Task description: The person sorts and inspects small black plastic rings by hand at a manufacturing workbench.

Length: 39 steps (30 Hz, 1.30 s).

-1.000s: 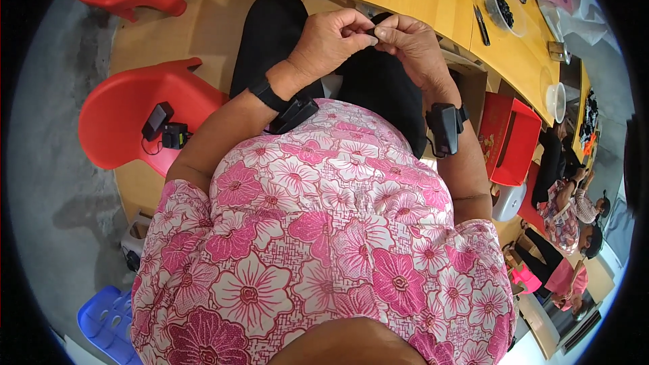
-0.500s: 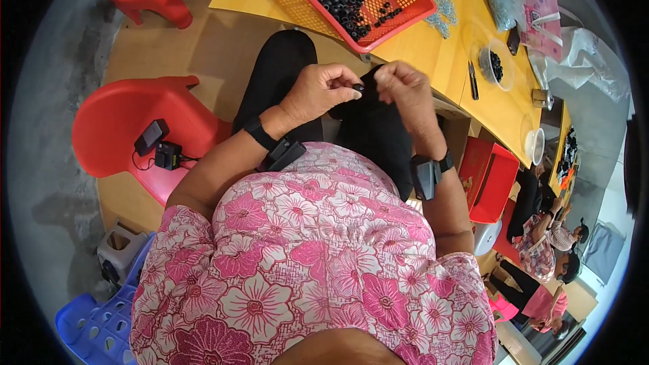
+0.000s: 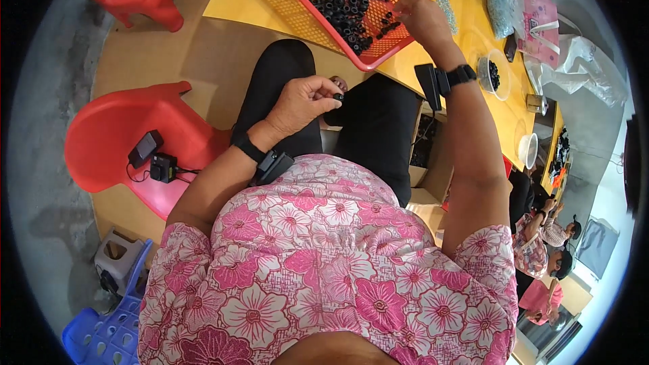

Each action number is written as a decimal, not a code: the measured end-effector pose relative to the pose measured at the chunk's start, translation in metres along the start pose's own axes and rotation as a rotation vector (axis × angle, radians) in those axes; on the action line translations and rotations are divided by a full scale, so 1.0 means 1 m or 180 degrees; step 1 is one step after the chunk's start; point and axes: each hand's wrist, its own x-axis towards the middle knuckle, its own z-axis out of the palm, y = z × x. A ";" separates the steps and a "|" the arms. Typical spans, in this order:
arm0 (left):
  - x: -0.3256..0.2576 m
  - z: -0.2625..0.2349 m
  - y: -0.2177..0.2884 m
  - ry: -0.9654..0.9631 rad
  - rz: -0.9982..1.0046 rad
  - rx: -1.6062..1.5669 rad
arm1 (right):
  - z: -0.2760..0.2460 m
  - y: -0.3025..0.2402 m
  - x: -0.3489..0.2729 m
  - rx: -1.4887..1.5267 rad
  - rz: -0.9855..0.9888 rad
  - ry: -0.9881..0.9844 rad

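Note:
My left hand (image 3: pixel 301 103) is over my lap, thumb and fingertips pinched on a small black ring-shaped part (image 3: pixel 339 96). Out at the table, my right hand (image 3: pixel 427 19) hovers by the right rim of a red plastic basket (image 3: pixel 367 66). Its fingertips are blurred, so I cannot make out whether they grip anything. Many loose black ring-shaped parts (image 3: pixel 331 7) lie in the basket. Just beyond the right hand, a scatter of small clear pieces (image 3: pixel 444 10) lies on the yellow table (image 3: pixel 466 47).
A clear tub (image 3: pixel 499 84) of black parts, a small tin (image 3: pixel 537 103) and plastic bags stand to the right. Under the table is an open cardboard box (image 3: pixel 433 162). Red chairs (image 3: pixel 115 135) are at my left. Other people sit at the far right.
My right hand has left the spot beside the left hand and moved forward to the basket's right rim. The left hand still holds the black part near the lap.

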 end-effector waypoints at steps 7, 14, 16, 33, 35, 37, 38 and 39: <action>0.002 -0.003 -0.002 -0.0017 -0.0033 -0.0108 | 0.013 0.005 0.028 -0.0300 -0.0222 -0.0434; 0.003 -0.002 0.001 -0.0031 -0.0059 -0.0182 | 0.016 0.004 0.038 -0.0071 -0.0442 -0.0722; 0.002 -0.002 0.002 -0.0022 -0.0088 -0.0205 | 0.016 0.000 0.040 -0.0095 -0.0428 -0.0825; -0.004 0.000 0.011 0.0103 -0.0074 -0.0088 | -0.030 -0.016 -0.036 0.3672 0.0219 0.0291; -0.008 0.005 0.025 0.0112 -0.0012 -0.0178 | -0.032 -0.032 -0.074 0.4635 0.0419 0.0317; -0.009 0.012 0.043 0.0096 0.0287 -0.0066 | -0.027 -0.040 -0.108 0.5781 0.0694 0.0374; -0.009 0.017 0.048 0.0070 0.0329 -0.0009 | -0.022 -0.043 -0.124 0.6012 0.0730 0.0309; -0.010 0.021 0.055 0.0033 0.0293 0.0004 | -0.017 -0.047 -0.139 0.6249 0.0770 0.0248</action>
